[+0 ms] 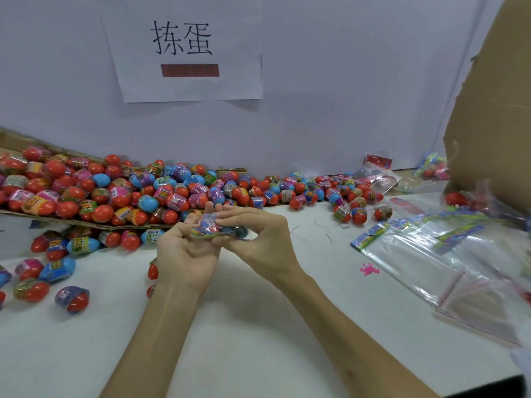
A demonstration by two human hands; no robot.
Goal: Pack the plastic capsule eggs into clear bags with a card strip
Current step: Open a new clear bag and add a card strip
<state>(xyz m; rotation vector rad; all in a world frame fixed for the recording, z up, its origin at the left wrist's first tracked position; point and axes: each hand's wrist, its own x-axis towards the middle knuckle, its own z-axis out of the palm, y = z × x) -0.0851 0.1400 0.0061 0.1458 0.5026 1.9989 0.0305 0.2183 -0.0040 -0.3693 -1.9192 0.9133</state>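
Observation:
Both hands meet over the middle of the white table. My left hand cups a small clear bag with capsule eggs inside from below and the left. My right hand pinches the same bag from the right, fingers curled over its top. A colourful card strip shows at the bag's left end. Several loose capsule eggs, red, blue and pink, lie heaped behind the hands. A stack of clear bags with card strips lies flat at the right.
A flattened cardboard sheet carries part of the egg heap at left. Stray eggs sit near the table's left front. A cardboard box stands at far right. A pink toy piece lies by the bags. A paper sign hangs on the wall.

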